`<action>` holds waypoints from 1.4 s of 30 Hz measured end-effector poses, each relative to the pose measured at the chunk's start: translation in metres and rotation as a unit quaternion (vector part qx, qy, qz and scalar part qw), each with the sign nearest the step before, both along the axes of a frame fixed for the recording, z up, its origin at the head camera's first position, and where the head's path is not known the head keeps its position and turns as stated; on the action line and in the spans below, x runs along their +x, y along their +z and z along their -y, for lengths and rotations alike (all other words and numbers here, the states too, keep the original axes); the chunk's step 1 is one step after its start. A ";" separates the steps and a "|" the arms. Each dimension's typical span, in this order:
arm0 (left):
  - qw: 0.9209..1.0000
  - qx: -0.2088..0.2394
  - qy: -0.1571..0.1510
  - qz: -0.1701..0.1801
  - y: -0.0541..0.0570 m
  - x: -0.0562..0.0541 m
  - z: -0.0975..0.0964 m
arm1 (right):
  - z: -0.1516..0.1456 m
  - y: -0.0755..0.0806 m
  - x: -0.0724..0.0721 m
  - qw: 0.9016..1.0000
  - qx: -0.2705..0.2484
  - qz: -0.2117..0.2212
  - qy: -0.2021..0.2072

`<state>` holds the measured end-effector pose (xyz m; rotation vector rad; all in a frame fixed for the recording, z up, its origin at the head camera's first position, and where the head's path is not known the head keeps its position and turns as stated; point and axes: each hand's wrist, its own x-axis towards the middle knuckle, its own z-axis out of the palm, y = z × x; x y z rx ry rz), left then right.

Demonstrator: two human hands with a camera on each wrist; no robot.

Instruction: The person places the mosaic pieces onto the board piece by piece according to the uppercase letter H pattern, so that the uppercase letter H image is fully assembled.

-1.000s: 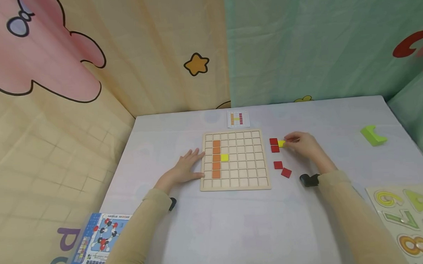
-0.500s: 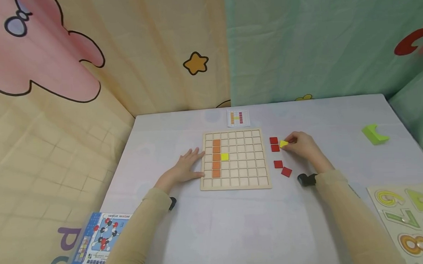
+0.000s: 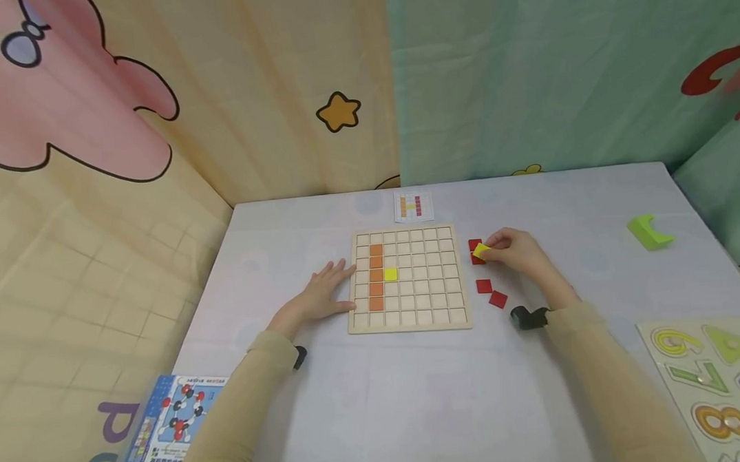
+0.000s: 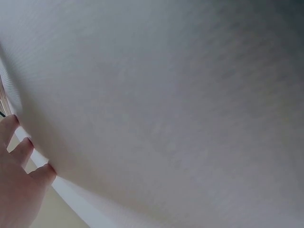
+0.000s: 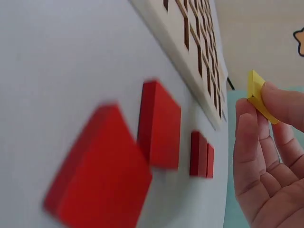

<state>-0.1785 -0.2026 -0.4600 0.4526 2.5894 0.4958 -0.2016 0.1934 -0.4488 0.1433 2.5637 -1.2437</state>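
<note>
My right hand pinches a yellow square tile between thumb and fingers, above the table. In the head view that tile overlaps a pair of red tiles right of the wooden grid board. Two more red tiles lie nearer to me. On the board, a column of orange tiles fills several cells, and a yellow tile sits beside the middle one. My left hand rests with spread fingers at the board's left edge, its fingertips down on the tabletop.
Behind the board lies a small pattern card with orange, yellow and red squares. A green block lies far right. A number puzzle board is at the front right, a molecule-pictured box at the front left.
My right hand has lifted the yellow tile from beside the red pair and moved it a little left, over them. The left hand stays in place.
</note>
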 end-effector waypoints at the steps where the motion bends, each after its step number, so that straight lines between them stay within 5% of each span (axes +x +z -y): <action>1: 1.000 0.001 0.001 0.000 0.000 0.000 0.000 | 0.008 0.001 0.000 1.000 -0.011 0.000 0.008; 7: 1.000 0.007 0.005 0.003 0.000 0.001 0.000 | 0.055 0.000 -0.003 0.997 -0.052 -0.005 0.053; 17: 1.000 0.005 0.009 0.002 0.000 0.002 0.000 | 0.113 -0.008 -0.004 0.995 -0.030 -0.033 0.090; 42: 1.000 0.000 0.012 0.003 0.001 0.002 -0.001 | 0.130 -0.009 -0.009 0.990 0.040 -0.035 0.127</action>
